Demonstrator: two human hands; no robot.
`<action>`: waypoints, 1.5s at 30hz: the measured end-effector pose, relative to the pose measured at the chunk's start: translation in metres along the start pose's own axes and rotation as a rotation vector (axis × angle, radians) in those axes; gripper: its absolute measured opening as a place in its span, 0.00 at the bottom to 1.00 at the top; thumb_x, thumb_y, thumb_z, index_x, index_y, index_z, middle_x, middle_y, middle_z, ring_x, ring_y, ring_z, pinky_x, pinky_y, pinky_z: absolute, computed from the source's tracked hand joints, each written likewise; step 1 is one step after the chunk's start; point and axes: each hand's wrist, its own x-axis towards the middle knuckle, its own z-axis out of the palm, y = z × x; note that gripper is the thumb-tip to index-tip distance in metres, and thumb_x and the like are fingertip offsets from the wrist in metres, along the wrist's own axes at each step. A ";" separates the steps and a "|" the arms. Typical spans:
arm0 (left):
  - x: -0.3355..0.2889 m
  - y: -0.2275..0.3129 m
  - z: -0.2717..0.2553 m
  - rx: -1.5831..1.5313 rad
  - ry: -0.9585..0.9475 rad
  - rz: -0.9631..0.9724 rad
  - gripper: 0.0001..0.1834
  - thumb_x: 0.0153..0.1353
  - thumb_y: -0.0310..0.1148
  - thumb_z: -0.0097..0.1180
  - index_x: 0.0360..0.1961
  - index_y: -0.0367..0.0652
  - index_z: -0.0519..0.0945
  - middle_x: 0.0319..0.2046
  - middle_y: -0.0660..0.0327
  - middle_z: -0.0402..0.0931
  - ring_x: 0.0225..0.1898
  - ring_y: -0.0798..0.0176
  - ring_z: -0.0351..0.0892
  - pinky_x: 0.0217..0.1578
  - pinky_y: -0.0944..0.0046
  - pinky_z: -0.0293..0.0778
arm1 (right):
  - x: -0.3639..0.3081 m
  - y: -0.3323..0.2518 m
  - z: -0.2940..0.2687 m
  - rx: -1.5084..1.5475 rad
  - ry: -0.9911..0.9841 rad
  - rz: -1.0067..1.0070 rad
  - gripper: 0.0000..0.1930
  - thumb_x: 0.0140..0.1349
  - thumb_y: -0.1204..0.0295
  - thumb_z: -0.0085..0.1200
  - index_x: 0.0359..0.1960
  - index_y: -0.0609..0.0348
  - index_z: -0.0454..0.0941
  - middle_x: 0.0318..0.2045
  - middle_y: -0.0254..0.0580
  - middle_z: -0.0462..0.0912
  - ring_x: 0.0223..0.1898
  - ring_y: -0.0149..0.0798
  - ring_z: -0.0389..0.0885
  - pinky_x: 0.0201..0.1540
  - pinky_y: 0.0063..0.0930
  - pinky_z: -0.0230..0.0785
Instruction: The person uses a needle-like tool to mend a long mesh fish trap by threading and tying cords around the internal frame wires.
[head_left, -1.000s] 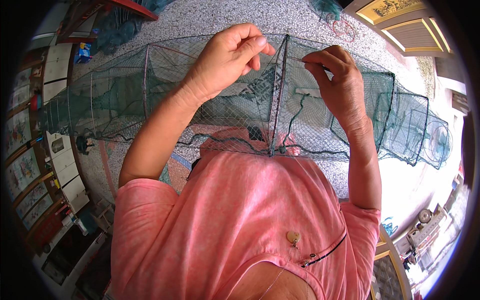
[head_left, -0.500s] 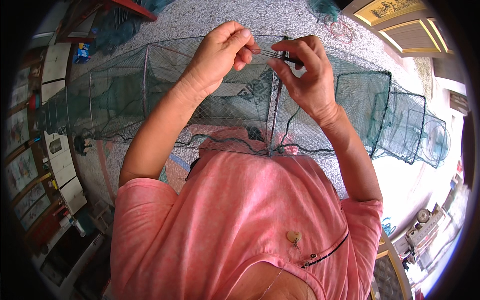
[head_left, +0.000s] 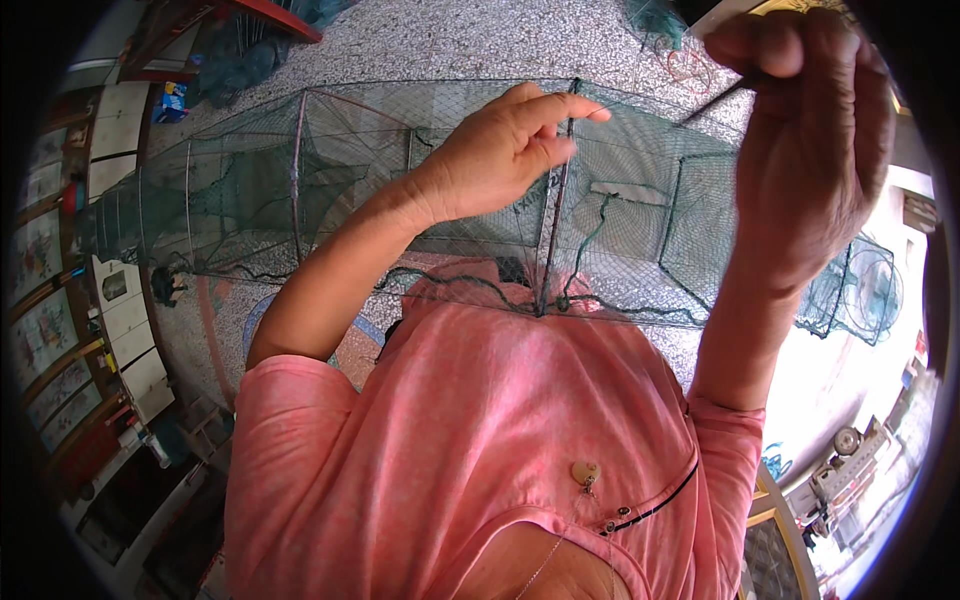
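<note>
Head view: the person's two bare hands are raised over a long green net (head_left: 625,245) stretched on frames, which lies crosswise in front of the pink shirt (head_left: 480,430).
Left hand: over the middle of the net (head_left: 500,150), forefinger stretched out, thumb apart from its tip, other fingers curled; whether they hold a thread, I cannot tell.
Right hand: raised above the right part of the net (head_left: 805,170), blurred, its fingers pinched on a dark thin stick (head_left: 712,104) pointing down to the left.
Stick: its upper end is hidden in the fingers; its exact kind is hard to make out.
Net frame: one upright bar (head_left: 549,240) runs behind the left fingertips; a green cord (head_left: 604,212) hangs beside it.
Hidden: the right hand and forearm cover part of the net's right side; the left hand covers some mesh.
Cut off: a red wooden piece (head_left: 278,18) at the upper edge.
Print: a small blue packet (head_left: 170,103) at the left bears coloured printing, too small to read.
</note>
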 end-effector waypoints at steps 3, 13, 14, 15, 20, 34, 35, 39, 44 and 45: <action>0.008 -0.006 -0.007 -0.232 -0.034 -0.067 0.06 0.65 0.31 0.53 0.41 0.44 0.78 0.35 0.71 0.74 0.32 0.77 0.66 0.38 0.75 0.66 | -0.005 -0.006 -0.019 -0.518 0.007 -0.079 0.11 0.68 0.70 0.49 0.47 0.63 0.74 0.35 0.42 0.82 0.32 0.33 0.81 0.38 0.27 0.76; 0.019 0.001 -0.026 -0.405 -0.048 -0.117 0.09 0.64 0.37 0.54 0.33 0.42 0.77 0.28 0.71 0.73 0.30 0.77 0.66 0.32 0.75 0.65 | -0.011 -0.044 -0.059 -0.955 -0.269 0.933 0.06 0.60 0.76 0.54 0.35 0.62 0.82 0.24 0.33 0.81 0.25 0.24 0.76 0.30 0.19 0.69; 0.021 0.001 -0.026 -0.403 -0.061 -0.125 0.09 0.64 0.37 0.54 0.33 0.42 0.77 0.28 0.71 0.73 0.31 0.77 0.67 0.32 0.75 0.65 | -0.008 -0.044 -0.064 -0.985 -0.237 1.018 0.06 0.61 0.75 0.53 0.36 0.62 0.82 0.23 0.32 0.80 0.24 0.23 0.74 0.28 0.18 0.66; 0.022 0.001 -0.026 -0.401 -0.072 -0.133 0.09 0.64 0.37 0.54 0.33 0.42 0.77 0.28 0.72 0.73 0.31 0.77 0.67 0.32 0.75 0.65 | -0.009 -0.044 -0.067 -0.954 -0.276 1.004 0.06 0.61 0.75 0.53 0.36 0.61 0.82 0.23 0.32 0.79 0.24 0.23 0.73 0.28 0.18 0.65; 0.021 -0.002 -0.024 -0.353 -0.082 -0.125 0.10 0.65 0.37 0.54 0.33 0.42 0.77 0.28 0.71 0.73 0.33 0.77 0.69 0.33 0.75 0.66 | -0.024 -0.033 -0.090 -0.959 0.024 0.706 0.07 0.65 0.72 0.50 0.38 0.58 0.79 0.22 0.31 0.78 0.23 0.22 0.74 0.25 0.17 0.62; 0.019 -0.011 -0.025 -0.553 0.147 -0.216 0.09 0.69 0.35 0.47 0.37 0.42 0.75 0.36 0.63 0.79 0.29 0.76 0.73 0.30 0.77 0.69 | -0.064 0.033 -0.014 -1.208 -0.322 0.382 0.03 0.57 0.72 0.59 0.32 0.49 0.82 0.30 0.31 0.78 0.31 0.39 0.79 0.33 0.30 0.71; 0.018 -0.011 -0.025 -0.535 0.133 -0.208 0.09 0.69 0.35 0.47 0.36 0.42 0.75 0.35 0.64 0.79 0.28 0.76 0.71 0.29 0.77 0.68 | -0.067 0.037 -0.013 -1.196 -0.317 0.374 0.03 0.56 0.73 0.59 0.32 0.49 0.82 0.30 0.32 0.78 0.30 0.38 0.79 0.32 0.29 0.71; 0.017 -0.011 -0.022 -0.342 0.158 -0.171 0.08 0.68 0.32 0.47 0.33 0.41 0.73 0.34 0.64 0.80 0.24 0.79 0.65 0.25 0.78 0.65 | -0.073 0.055 -0.014 -1.042 -0.262 0.408 0.03 0.56 0.74 0.59 0.32 0.51 0.81 0.28 0.33 0.77 0.28 0.35 0.77 0.30 0.27 0.70; 0.013 -0.018 -0.020 -0.249 0.174 -0.148 0.08 0.68 0.31 0.47 0.32 0.39 0.73 0.36 0.61 0.81 0.23 0.79 0.65 0.25 0.77 0.65 | -0.088 0.072 -0.011 -0.757 -0.101 0.478 0.05 0.55 0.79 0.61 0.33 0.55 0.80 0.27 0.33 0.76 0.27 0.29 0.75 0.29 0.21 0.69; 0.013 -0.019 -0.022 -0.284 0.173 -0.162 0.08 0.68 0.31 0.46 0.32 0.39 0.73 0.36 0.61 0.81 0.23 0.79 0.65 0.25 0.77 0.65 | -0.093 0.077 -0.009 -0.680 -0.039 0.481 0.06 0.54 0.79 0.61 0.33 0.56 0.80 0.27 0.33 0.76 0.27 0.29 0.75 0.29 0.21 0.69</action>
